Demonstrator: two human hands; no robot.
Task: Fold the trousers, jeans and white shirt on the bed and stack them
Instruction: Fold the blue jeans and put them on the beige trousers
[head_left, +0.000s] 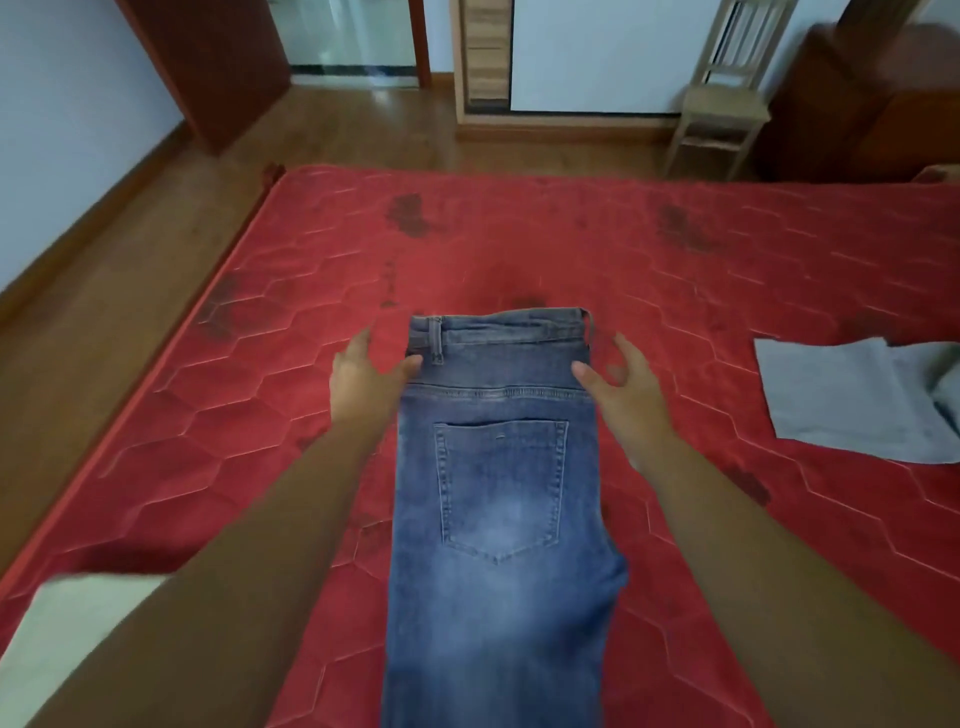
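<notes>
We see faded blue denim jeans (498, 493), folded lengthwise, pocket up, flat on the red hex-quilted bed (727, 270). Our left hand (363, 379) and right hand (623, 384) flank the waistband (498, 332), fingers (628, 351) spread, gripping nothing.

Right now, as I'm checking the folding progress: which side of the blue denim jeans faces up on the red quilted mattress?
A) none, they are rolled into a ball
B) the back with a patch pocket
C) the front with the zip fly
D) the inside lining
B: the blue denim jeans lie flat on the red quilted mattress with a stitched back pocket facing up.
</notes>
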